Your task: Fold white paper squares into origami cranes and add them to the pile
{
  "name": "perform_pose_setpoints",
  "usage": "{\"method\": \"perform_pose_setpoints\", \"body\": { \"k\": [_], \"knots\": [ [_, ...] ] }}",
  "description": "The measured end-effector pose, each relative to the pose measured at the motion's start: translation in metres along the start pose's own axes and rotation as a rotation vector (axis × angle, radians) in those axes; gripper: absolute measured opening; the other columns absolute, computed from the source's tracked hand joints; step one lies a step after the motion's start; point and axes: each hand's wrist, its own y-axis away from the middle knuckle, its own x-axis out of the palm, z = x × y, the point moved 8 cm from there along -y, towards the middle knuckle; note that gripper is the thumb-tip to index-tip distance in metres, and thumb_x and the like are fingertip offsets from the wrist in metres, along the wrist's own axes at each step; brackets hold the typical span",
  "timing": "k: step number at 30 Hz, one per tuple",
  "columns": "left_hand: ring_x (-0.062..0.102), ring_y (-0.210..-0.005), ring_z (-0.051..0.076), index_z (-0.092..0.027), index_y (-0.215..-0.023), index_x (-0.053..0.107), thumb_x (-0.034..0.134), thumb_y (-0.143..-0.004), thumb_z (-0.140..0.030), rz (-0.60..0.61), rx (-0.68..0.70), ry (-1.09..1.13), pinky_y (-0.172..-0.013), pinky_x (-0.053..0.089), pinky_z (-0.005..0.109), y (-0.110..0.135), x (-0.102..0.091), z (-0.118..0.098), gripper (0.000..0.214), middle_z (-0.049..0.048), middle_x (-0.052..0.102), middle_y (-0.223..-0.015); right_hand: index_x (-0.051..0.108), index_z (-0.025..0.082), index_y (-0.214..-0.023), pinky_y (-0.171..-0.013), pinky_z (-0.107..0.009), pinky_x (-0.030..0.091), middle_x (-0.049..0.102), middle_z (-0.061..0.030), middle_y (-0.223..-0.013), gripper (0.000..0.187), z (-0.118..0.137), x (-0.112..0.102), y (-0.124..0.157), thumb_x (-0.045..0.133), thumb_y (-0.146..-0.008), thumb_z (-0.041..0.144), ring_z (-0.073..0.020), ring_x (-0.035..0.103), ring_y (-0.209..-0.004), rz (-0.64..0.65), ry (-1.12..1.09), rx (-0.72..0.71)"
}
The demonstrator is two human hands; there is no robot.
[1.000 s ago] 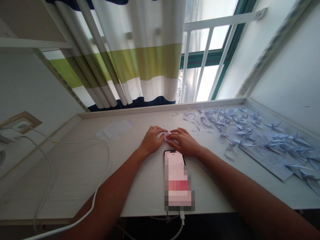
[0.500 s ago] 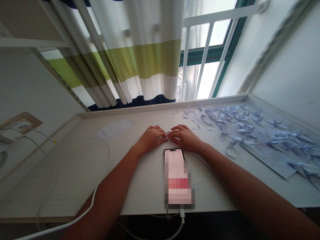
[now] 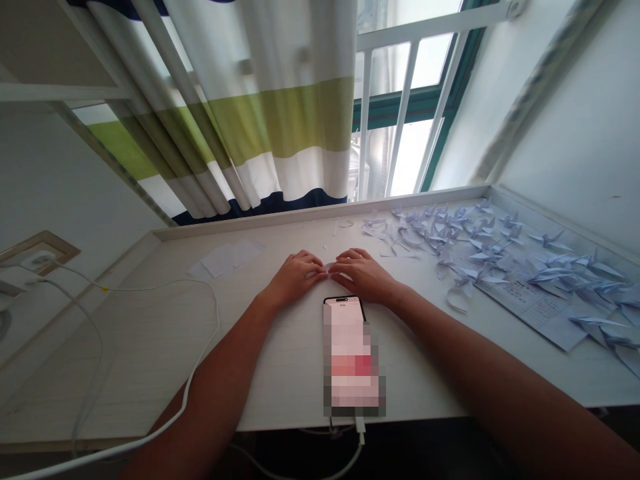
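Observation:
My left hand and my right hand meet at the middle of the white desk, just beyond a phone. Between their fingertips they pinch a small piece of white paper. Most of that paper is covered by the fingers, so its folded shape cannot be made out. The fingers of both hands are bent and closed on it. The phone lies face up below the hands, screen lit and partly blurred, with a white cable plugged into its near end.
Many folded paper cranes and paper strips spread over the right side, some on a printed sheet. Flat paper pieces lie at the left. A white charging cable loops across the left side. A curtain hangs behind the desk.
The view has shifted slightly, so everything sits a little further left. Both hands stay together at the paper, with only slight movement of the fingers.

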Motion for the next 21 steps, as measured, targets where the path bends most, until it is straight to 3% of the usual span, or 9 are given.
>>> {"method": "perform_pose_setpoints", "body": {
  "k": [5, 9, 15, 21],
  "knots": [
    [0.063, -0.105, 0.023, -0.026, -0.087, 0.078, 0.064, -0.096, -0.034, -0.008, 0.004, 0.1, -0.099, 0.046, 0.041, 0.0, 0.001, 0.002, 0.019, 0.0045, 0.077, -0.103, 0.076, 0.021, -0.1, -0.102, -0.049, 0.045, 0.078, -0.0082, -0.107, 0.016, -0.014, 0.006, -0.003, 0.06, -0.099, 0.025, -0.0288, 0.063, -0.114, -0.019, -0.11, 0.134],
    [0.064, -0.102, 0.023, -0.025, -0.085, 0.076, 0.066, -0.095, -0.035, -0.043, -0.057, 0.224, -0.098, 0.047, 0.039, 0.003, -0.004, 0.008, 0.017, 0.0045, 0.076, -0.099, 0.076, 0.021, -0.098, -0.105, -0.051, 0.044, 0.077, -0.0072, -0.109, 0.013, -0.017, 0.007, -0.002, 0.063, -0.097, 0.022, -0.0299, 0.058, -0.121, -0.03, -0.155, 0.133],
    [0.059, -0.108, 0.025, -0.022, -0.089, 0.07, 0.06, -0.097, -0.031, 0.009, -0.042, 0.206, -0.101, 0.045, 0.044, 0.003, 0.004, 0.008, 0.017, 0.0063, 0.072, -0.105, 0.076, 0.021, -0.084, -0.108, -0.057, 0.041, 0.065, -0.0112, -0.127, 0.013, -0.023, 0.003, 0.002, 0.07, -0.093, 0.028, -0.0339, 0.048, -0.129, -0.086, -0.155, 0.179],
    [0.057, -0.107, 0.026, -0.02, -0.092, 0.069, 0.058, -0.098, -0.031, 0.03, -0.045, 0.167, -0.101, 0.045, 0.046, 0.003, 0.007, 0.009, 0.016, 0.008, 0.07, -0.105, 0.075, 0.02, -0.085, -0.101, -0.048, 0.047, 0.071, -0.0096, -0.109, 0.009, -0.032, 0.01, 0.001, 0.07, -0.091, 0.025, -0.0288, 0.057, -0.114, -0.084, -0.259, 0.216]
  ]
}}
